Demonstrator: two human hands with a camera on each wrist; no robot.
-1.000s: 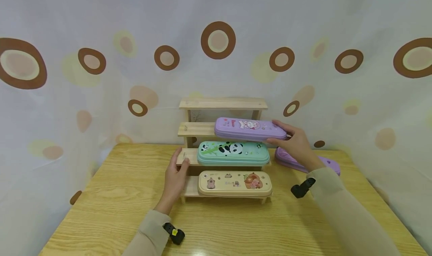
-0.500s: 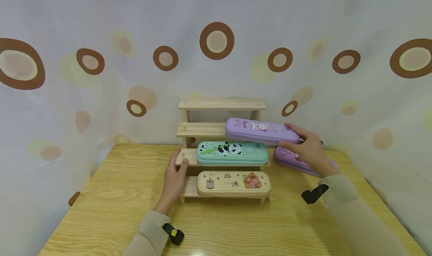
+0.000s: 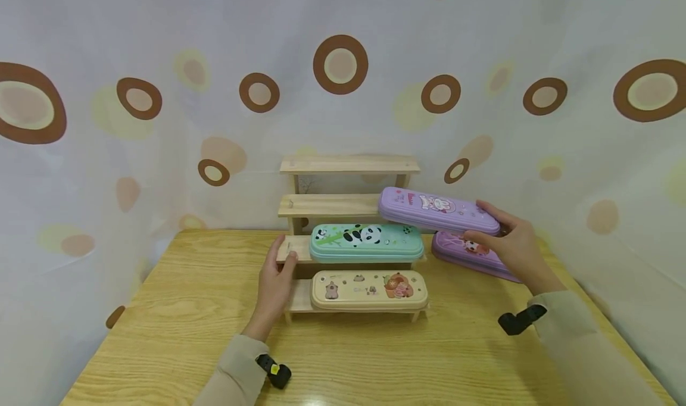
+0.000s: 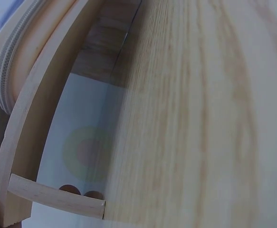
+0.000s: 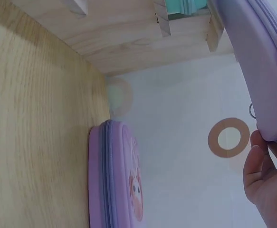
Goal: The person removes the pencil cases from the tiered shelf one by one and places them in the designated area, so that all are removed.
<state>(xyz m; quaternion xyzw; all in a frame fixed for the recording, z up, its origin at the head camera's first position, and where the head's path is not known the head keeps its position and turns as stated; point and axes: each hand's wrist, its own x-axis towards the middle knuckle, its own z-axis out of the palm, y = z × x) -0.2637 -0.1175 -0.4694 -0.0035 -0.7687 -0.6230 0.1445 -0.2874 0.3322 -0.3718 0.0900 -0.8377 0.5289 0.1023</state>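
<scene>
My right hand (image 3: pixel 511 245) grips the right end of a light purple pencil case (image 3: pixel 436 209) with a rabbit picture. The case is held in the air, tilted down to the right, its left end in front of the rack's third tier. With thumb and fingers my left hand (image 3: pixel 276 284) holds the left end of the second tier of the wooden rack (image 3: pixel 348 165). On that tier lies a mint green panda pencil case (image 3: pixel 367 242). A cream pencil case (image 3: pixel 370 290) lies on the lowest tier. Only a fingertip of the left hand shows in the left wrist view.
A darker purple pencil case (image 3: pixel 471 254) lies on the wooden table (image 3: pixel 214 311) right of the rack, partly hidden by the right hand. Behind the rack hangs a patterned curtain (image 3: pixel 370 126).
My right hand has moved right with the light purple pencil case, off most of the third tier. My left hand stays on the rack.
</scene>
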